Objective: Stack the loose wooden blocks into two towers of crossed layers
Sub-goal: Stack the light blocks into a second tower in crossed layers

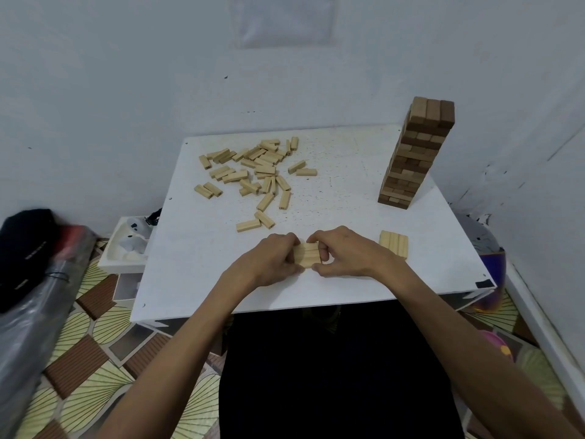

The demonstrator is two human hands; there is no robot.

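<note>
A: The loose blocks (256,172) sit back left on the table (348,191), well beyond the left hand (272,261), the nearer one
B: Both hands pinch a small row of blocks (306,255) between curled fingertips, long axes running hand to hand
A: The right hand (345,256) is just beside the flat three-block layer (394,243), whose blocks point away
B: And the tall tower (418,153) stands far right

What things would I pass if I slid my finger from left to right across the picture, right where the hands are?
black bag → white tray → left hand → held blocks → right hand → flat row of blocks
</note>
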